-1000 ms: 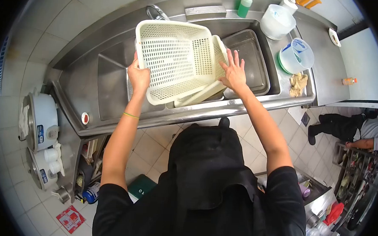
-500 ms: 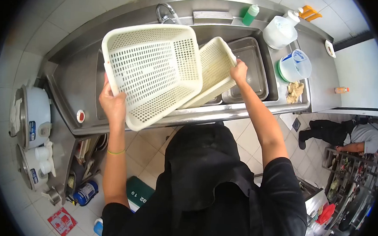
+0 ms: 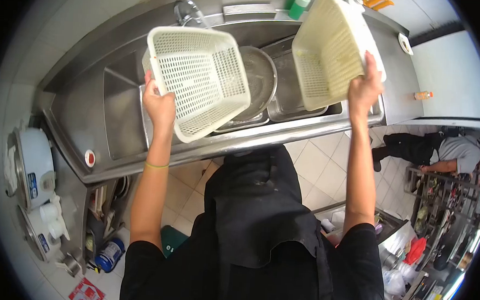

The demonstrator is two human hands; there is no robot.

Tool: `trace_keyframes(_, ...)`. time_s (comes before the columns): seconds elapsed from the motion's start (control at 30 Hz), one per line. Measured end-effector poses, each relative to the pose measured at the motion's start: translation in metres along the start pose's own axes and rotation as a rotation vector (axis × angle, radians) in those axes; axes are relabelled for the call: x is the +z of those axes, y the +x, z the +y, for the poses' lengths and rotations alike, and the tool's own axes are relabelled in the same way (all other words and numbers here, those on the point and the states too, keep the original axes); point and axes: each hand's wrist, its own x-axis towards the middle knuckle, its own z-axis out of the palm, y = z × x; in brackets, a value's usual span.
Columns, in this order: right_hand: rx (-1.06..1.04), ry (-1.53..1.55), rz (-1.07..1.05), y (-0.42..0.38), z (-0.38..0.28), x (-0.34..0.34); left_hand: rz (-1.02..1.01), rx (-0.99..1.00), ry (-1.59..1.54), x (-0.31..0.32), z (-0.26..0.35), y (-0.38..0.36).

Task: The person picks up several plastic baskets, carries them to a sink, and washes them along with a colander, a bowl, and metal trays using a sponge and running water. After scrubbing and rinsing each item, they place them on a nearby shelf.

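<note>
My left hand [image 3: 160,103] grips the near left edge of a white perforated basket [image 3: 197,77], which is tilted with its inside facing me above the sink. In my right hand [image 3: 365,91] is the rim of a second, cream perforated basket [image 3: 332,51], raised and tipped steeply over the right side of the sink. The two baskets are apart. Between them, a round metal pan [image 3: 260,80] and a rectangular metal tray [image 3: 288,106] show in the sink [image 3: 207,148].
A faucet [image 3: 190,14] and a green bottle [image 3: 299,5] stand along the back. An orange-capped bottle [image 3: 423,95] lies at the right. At the left are a small dish [image 3: 90,158] and rice cookers [image 3: 37,164]. Another person [image 3: 430,152] is at the far right.
My right hand has moved right and up with the cream basket, away from the white one. The white basket has shifted slightly up, and the round pan has come into view.
</note>
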Motion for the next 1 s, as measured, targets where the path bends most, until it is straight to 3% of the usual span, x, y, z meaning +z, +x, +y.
trace_keyframes(0.03,0.089,-0.051,-0.034,-0.015,0.008,0.012,-0.007,0.037,0.135,0.013,-0.011,0.006)
trace_keyframes(0.1,0.070,0.070,0.013,-0.047,0.032,0.039,-0.040,0.048,0.071,0.038,-0.042,0.022)
trace_keyframes(0.17,0.179,0.072,0.029,-0.067,0.043,0.056,-0.150,-0.054,0.269,0.060,-0.070,0.047)
trace_keyframes(0.3,0.463,0.291,-0.097,-0.105,0.073,0.083,-0.317,-0.082,0.350,0.107,-0.078,0.090)
trace_keyframes(0.4,0.387,0.305,-0.231,-0.131,0.092,0.081,-0.441,-0.116,0.491,0.141,-0.072,0.107)
trace_keyframes(0.47,0.503,0.408,-0.260,-0.106,0.091,0.051,-0.563,-0.074,0.605,0.163,-0.077,0.124)
trace_keyframes(0.5,0.437,0.403,-0.217,-0.094,0.105,0.042,-0.677,-0.036,0.708,0.169,-0.083,0.133)
trace_keyframes(0.53,0.404,0.406,-0.176,-0.084,0.131,0.037,-0.700,0.062,0.591,0.169,-0.127,0.151)
trace_keyframes(0.57,0.220,0.209,-0.162,-0.063,0.158,0.031,-0.716,0.051,0.602,0.178,-0.130,0.156)
trace_keyframes(0.63,0.437,0.182,-0.265,-0.018,0.197,0.022,-0.819,0.012,0.862,0.198,-0.123,0.162)
trace_keyframes(0.7,0.356,-0.005,-0.333,0.013,0.240,0.033,-0.801,-0.046,0.903,0.222,-0.098,0.146)
trace_keyframes(0.77,0.304,-0.082,-0.279,0.035,0.266,0.040,-0.609,0.253,1.097,0.244,-0.073,0.128)
trace_keyframes(0.83,0.270,-0.162,-0.226,0.034,0.285,0.042,-0.633,0.575,0.870,0.288,-0.026,0.099)
trace_keyframes(0.9,0.497,0.033,-0.219,0.026,0.292,0.047,-0.872,0.559,0.446,0.356,0.036,0.058)
trace_keyframes(0.93,0.618,0.108,-0.217,0.018,0.290,0.047,-0.992,0.630,0.413,0.390,0.073,0.035)
trace_keyframes(0.97,0.627,0.116,-0.221,0.007,0.285,0.044,-1.067,0.691,0.128,0.424,0.088,0.017)
trace_keyframes(1.0,0.640,0.147,-0.187,-0.005,0.278,0.040,-1.174,0.692,0.165,0.461,0.102,-0.002)
